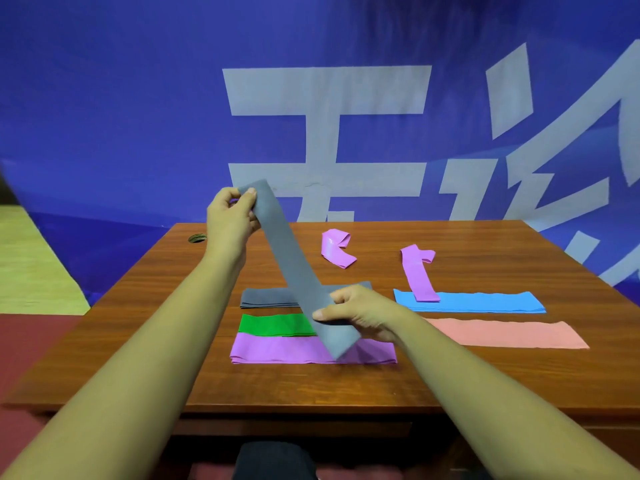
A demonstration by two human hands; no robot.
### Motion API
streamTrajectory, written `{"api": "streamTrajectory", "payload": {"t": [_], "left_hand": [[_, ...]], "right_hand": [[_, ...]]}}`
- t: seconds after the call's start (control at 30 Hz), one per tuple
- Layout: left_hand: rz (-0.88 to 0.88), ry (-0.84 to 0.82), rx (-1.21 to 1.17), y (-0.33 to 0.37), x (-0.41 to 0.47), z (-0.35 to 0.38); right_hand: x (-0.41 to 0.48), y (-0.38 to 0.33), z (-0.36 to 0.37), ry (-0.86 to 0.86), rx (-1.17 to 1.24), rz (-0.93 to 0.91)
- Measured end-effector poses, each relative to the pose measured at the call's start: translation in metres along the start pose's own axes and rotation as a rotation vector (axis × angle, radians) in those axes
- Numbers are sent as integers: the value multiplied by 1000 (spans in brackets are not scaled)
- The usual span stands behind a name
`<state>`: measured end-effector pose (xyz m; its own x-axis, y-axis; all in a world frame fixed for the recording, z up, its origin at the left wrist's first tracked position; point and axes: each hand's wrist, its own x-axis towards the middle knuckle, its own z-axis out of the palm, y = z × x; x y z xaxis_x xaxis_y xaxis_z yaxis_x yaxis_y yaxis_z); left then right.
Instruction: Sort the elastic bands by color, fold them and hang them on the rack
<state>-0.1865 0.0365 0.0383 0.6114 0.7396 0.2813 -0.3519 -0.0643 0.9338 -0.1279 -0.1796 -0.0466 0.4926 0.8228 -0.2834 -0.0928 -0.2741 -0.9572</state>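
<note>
A grey elastic band (294, 268) is stretched slantwise above the table. My left hand (230, 220) pinches its upper end, and my right hand (356, 315) pinches its lower part near the folded tip. Under them lie flat stacks: grey bands (263, 298), green bands (273, 324) and purple bands (284, 348). To the right lie a blue stack (485, 303) and a pink stack (502, 334). Two loose purple bands sit farther back, one curled (336, 249), the other (417, 271) with its end lying over the blue stack. No rack is in view.
The wooden table (346, 386) has a cable hole (197, 238) at its far left corner. A blue banner with large white characters (325, 140) hangs right behind it. A dark object (273, 460) shows below the table's front edge.
</note>
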Motion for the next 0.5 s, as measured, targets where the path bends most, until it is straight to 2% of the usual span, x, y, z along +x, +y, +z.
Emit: {"api": "streamTrajectory", "payload": {"t": [0.17, 0.33, 0.43, 0.5], "left_hand": [[-127, 88, 10, -37, 13, -30], [-257, 87, 161, -70, 10, -56], [-261, 39, 368, -80, 6, -67], [-277, 8, 384, -82, 2, -73]], "right_hand": [[-3, 8, -26, 75, 256, 38], [-1, 5, -49, 280, 253, 102], [6, 6, -60, 426, 194, 73], [9, 7, -66, 493, 116, 38]]}}
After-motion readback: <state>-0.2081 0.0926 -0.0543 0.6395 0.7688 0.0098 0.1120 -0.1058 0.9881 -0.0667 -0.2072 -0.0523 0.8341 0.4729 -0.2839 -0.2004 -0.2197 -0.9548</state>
